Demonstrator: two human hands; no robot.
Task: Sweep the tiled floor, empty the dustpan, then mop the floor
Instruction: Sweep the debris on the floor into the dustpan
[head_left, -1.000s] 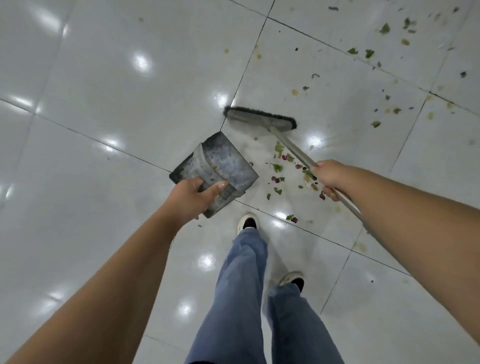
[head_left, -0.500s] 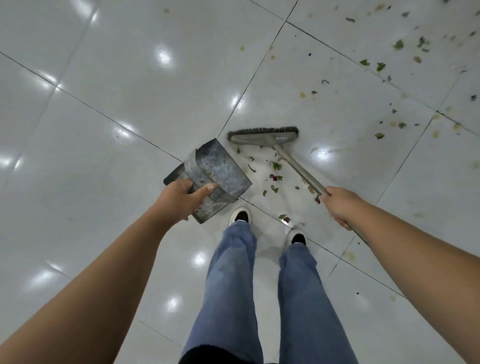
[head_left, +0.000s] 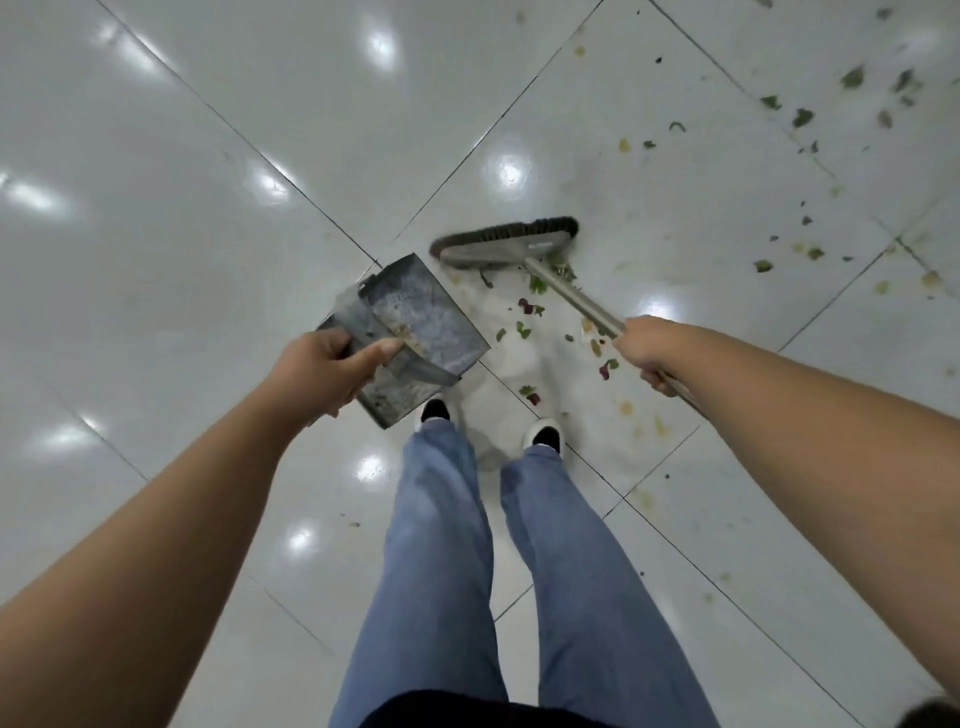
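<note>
The broom (head_left: 506, 244) stood with its head on the floor (head_left: 156, 234) ahead of the feet, bristles away from the person, and its handle ran back and to the right into the right hand (head_left: 652, 351), whose fingers were curled round the shaft. The dustpan (head_left: 415, 327) hung just left of the broom head, tilted, its mouth turned toward the scraps; it seemed lifted off the tiles, though the angle made that hard to judge. The left hand (head_left: 324, 371) gripped it at the near end, thumb pressed across the top and fingers wrapped beneath. So the two hands sat level, well apart, with the pan at the left one and the broom head beyond and between them.

Between the pan and the handle lay a small cluster of leaf scraps (head_left: 530, 309), green and dark red, in front of the shoes (head_left: 543, 434). More scraps (head_left: 802, 117) were scattered over the tiles at the upper right. Blue trouser legs (head_left: 441, 545) filled the lower middle, and ceiling lights glinted off the glossy tiles.
</note>
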